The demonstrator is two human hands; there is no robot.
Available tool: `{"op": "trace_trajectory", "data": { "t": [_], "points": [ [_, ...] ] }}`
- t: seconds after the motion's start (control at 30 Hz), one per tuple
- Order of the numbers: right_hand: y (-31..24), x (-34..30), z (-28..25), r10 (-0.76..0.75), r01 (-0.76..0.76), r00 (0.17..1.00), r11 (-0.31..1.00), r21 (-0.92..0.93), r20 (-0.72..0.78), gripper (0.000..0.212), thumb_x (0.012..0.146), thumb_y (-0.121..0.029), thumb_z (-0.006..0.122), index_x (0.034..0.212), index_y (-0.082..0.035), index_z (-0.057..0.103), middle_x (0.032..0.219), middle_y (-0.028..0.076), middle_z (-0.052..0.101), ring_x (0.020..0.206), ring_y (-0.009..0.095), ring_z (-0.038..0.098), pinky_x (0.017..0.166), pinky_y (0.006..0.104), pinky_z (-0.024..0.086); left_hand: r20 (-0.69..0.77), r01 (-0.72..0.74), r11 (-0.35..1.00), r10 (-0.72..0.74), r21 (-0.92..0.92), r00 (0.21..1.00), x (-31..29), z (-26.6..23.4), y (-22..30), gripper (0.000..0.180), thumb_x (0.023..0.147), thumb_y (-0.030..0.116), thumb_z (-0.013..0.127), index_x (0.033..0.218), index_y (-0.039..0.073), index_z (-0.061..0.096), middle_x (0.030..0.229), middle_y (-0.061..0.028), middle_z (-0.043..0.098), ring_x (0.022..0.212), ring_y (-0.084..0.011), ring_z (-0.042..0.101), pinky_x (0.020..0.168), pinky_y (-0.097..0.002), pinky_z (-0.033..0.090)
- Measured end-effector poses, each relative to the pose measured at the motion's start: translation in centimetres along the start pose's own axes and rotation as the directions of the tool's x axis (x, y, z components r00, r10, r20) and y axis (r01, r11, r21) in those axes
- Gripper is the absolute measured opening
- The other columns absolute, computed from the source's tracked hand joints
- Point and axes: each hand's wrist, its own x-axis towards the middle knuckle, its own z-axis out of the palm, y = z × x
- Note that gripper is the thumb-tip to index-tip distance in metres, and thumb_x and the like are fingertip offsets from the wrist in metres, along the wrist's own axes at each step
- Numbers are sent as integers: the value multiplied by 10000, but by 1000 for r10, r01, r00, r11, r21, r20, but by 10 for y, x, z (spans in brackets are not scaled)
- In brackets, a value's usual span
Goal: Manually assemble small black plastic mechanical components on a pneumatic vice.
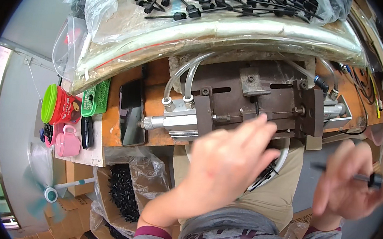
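My left hand (226, 161) reaches over the brown metal fixture (226, 90), its fingers stretched forward and its thumb apart. Its fingertips are at a small black piece (265, 116) in the middle of the fixture; whether they touch it is hard to tell. A thin black stem (256, 106) sticks out below the bolted metal block (253, 82). To the right of the fixture, my right hand (347, 185), blurred by motion, has a black stemmed part with a thick cap (374, 180) between its fingers. Under my left hand, more black parts (266, 171) lie in a white bowl (281, 160) at my lap.
Silver air cylinders (180, 123) with clear hoses flank the fixture. Behind it, a plastic-lined tray (217, 33) carries many black stemmed parts. A phone (132, 114), green basket (97, 97) and pink mug (68, 143) are at left. Below stand a fan (50, 194) and a bagged box (150, 179).
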Motion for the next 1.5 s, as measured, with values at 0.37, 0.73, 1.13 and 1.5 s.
{"op": "trace_trajectory", "data": {
  "t": [0.37, 0.73, 1.13, 1.5],
  "points": [
    [37, -2, -9, -186, 125, 980, 283, -951, 74, 312, 734, 17, 846, 986, 30, 664, 1348, 224, 595, 960, 220, 686, 730, 273, 581, -295, 60, 857, 109, 511, 949, 126, -69, -88, 146, 784, 144, 775, 895, 50, 771, 889, -151, 727, 892, -340, 694, 825, -429, 540],
    [81, 2, -1, -35, 194, 980, -70, -978, 197, 227, 740, -101, 770, 894, -38, 616, 1282, 154, 683, 540, 185, 588, 551, 290, 503, -212, -48, 960, 109, 275, 971, 138, -77, -93, 179, 786, 122, 742, 935, 25, 761, 831, -126, 725, 819, -248, 731, 760, -358, 585],
    [37, 61, -11, -65, 208, 976, 26, -978, 206, 302, 742, -135, 812, 966, -45, 631, 913, 117, 673, 753, 308, 682, 666, 396, 555, -196, -26, 957, -32, -288, 980, 39, -71, -15, 363, 723, -79, 800, 1077, -23, 746, 1234, -149, 668, 942, -172, 693, 703, -259, 611],
    [6, 237, -59, 134, -28, 985, -492, -870, -107, 407, 705, -231, 759, 981, 58, 684, 964, 270, 709, 985, 386, 693, 858, 426, 559, -27, -30, 980, 36, 199, 999, -32, 24, 6, 274, 758, 88, 803, 1008, 23, 712, 1306, -166, 668, 691, -203, 684, 617, -297, 534]
  ]
}}
